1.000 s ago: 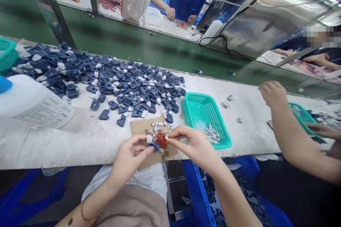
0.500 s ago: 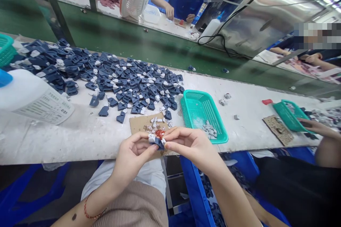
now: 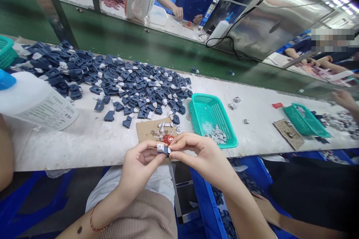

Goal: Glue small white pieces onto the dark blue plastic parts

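Between my two hands is a small navy-and-white plastic part [image 3: 165,150], held just over the table's front edge. The thumb and fingers of my left hand [image 3: 138,162] pinch its left end, where a white block shows. My right hand [image 3: 200,153] pinches the right end; its fingertips hide some of the part. Right behind the fingers sits a glossy red round object [image 3: 168,139] on a piece of cardboard [image 3: 144,129], along with several small white pieces [image 3: 165,125]. A large pile of similar navy-and-white parts [image 3: 134,86] covers the table beyond.
A green basket [image 3: 193,110] with white pieces stands to the right of the cardboard. At left is a white bottle [image 3: 36,101] with a blue cap. Another green basket [image 3: 308,119] and cardboard [image 3: 288,134] lie farther right, near a co-worker's hand [image 3: 344,99]. Blue crates [image 3: 207,201] stand below.
The held part has been turned, so its white block now faces up more. At right, a co-worker's hand has moved away from the far basket. An arm has appeared at the left edge.
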Demonstrator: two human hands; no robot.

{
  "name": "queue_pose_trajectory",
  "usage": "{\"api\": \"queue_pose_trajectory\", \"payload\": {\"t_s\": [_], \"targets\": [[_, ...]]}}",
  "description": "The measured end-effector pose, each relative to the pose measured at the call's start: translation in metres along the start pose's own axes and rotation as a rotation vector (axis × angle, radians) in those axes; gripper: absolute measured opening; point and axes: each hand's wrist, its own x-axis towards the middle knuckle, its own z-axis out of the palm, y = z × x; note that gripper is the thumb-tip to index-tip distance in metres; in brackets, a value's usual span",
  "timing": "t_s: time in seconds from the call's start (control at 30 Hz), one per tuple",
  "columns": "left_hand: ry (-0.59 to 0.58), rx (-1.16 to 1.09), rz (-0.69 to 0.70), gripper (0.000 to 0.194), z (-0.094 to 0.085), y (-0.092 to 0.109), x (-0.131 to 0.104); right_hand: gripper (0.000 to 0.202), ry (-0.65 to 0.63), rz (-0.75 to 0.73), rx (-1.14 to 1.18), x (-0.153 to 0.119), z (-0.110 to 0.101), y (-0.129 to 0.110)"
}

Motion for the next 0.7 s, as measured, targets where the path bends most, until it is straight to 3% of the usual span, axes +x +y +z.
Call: {"api": "queue_pose_trajectory", "payload": {"t_s": [0.1, 0.27, 0.33, 0.4, 0.5, 0.7], "targets": [[-0.005, -0.009, -0.008, 0.013, 0.0, 0.0, -0.001, 0.001, -0.01, 0.015, 0.045, -0.002, -0.001, 0.001], [-0.001, 0.025, 0.003, 0.014, -0.001, 0.004, -0.001, 0.026, -0.024, 0.112, 0.34, -0.005, 0.003, 0.011], [0.007, 0.109, 0.065, 0.012, -0.002, 0.005, -0.001, 0.037, 0.03, 0.107, 0.414, -0.006, 0.012, 0.015], [0.004, 0.156, 0.101, 0.012, -0.002, 0.004, 0.0, 0.045, 0.001, 0.121, 0.502, -0.006, 0.023, 0.018], [-0.028, 0.099, 0.07, 0.011, 0.0, 0.001, 0.0, 0.042, -0.049, 0.157, 0.665, -0.005, 0.041, 0.018], [0.0, 0.106, 0.103, 0.013, 0.0, 0.0, 0.003, 0.027, 0.123, 0.133, 0.729, -0.002, 0.052, 0.019]]}}
